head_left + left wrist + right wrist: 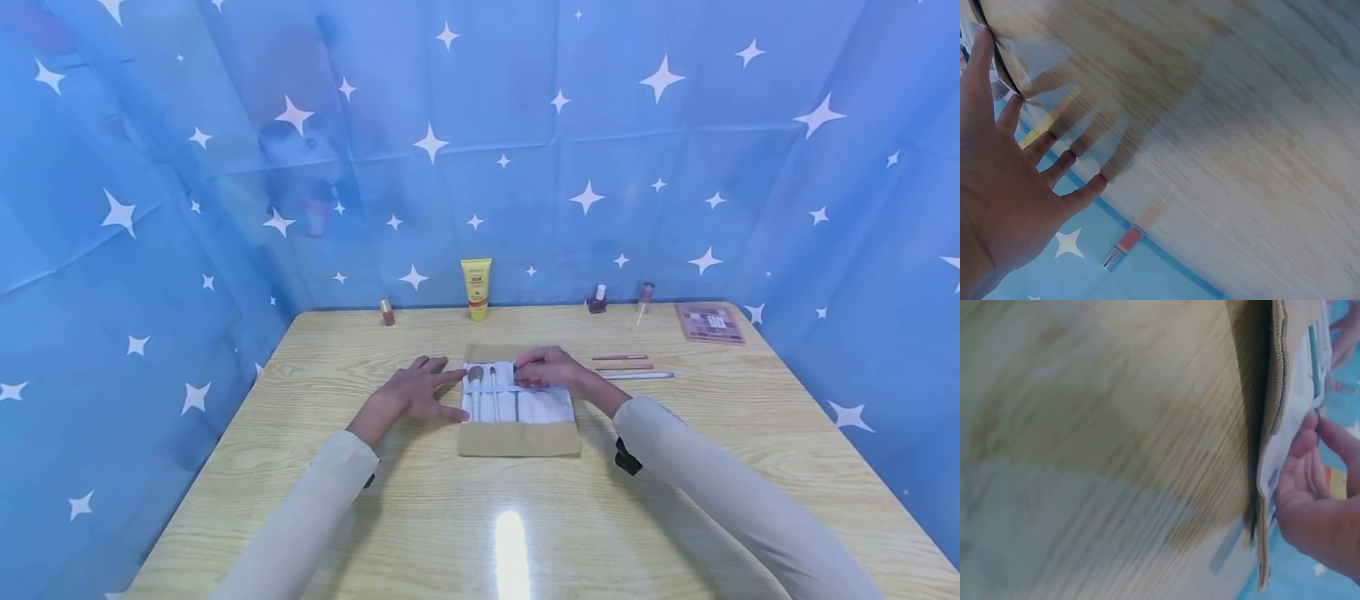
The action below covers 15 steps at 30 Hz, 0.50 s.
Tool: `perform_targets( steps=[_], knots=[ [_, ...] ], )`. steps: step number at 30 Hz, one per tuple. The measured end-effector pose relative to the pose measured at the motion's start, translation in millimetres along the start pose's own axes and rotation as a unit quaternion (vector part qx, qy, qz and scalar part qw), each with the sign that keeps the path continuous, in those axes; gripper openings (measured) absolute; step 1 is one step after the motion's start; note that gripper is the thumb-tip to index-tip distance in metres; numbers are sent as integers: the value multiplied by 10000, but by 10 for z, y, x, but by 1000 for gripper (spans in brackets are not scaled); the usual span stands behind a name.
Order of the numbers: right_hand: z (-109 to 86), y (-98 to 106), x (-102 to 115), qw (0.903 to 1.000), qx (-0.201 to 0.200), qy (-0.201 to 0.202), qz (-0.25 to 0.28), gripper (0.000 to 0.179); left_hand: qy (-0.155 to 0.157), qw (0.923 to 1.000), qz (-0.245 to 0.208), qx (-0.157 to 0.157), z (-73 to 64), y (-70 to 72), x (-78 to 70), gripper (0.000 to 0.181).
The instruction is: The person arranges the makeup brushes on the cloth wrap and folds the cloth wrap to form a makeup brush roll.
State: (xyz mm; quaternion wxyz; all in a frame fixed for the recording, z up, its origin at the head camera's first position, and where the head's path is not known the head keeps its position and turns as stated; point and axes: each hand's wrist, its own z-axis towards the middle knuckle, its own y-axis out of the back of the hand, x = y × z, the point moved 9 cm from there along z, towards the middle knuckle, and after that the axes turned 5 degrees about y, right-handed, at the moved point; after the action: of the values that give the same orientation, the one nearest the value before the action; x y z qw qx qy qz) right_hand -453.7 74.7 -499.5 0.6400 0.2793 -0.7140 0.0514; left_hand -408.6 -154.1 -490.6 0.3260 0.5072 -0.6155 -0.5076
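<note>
An unrolled brush roll (519, 439), tan outside with a white lining, lies in the middle of the table. Two makeup brushes (476, 377) stand side by side in its left slots, heads toward the back. My right hand (552, 369) pinches the upper part of a third, dark-handled makeup brush (517, 408) whose lower handle sits behind the roll's white band; the fingers hide its head. In the right wrist view, thumb and fingertips meet close over the lining. My left hand (422, 389) is spread, thumb and index fingertips at the roll's left edge.
Right of the roll lie two thin pinkish brushes (621, 357) and a longer pale brush (639, 376). Along the back stand a small lip-colour tube (387, 312), a yellow cream tube (477, 289), a nail polish bottle (597, 300) and a brown-capped tube (646, 293). An eyeshadow palette (710, 323) lies back right.
</note>
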Motion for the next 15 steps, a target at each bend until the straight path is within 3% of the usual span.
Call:
perform_targets(
  steps=[15],
  knots=[
    [-45,-43,65,9981,116,430,-416,33,-43,10000,-61,-37,-11,1,4,94]
  ],
)
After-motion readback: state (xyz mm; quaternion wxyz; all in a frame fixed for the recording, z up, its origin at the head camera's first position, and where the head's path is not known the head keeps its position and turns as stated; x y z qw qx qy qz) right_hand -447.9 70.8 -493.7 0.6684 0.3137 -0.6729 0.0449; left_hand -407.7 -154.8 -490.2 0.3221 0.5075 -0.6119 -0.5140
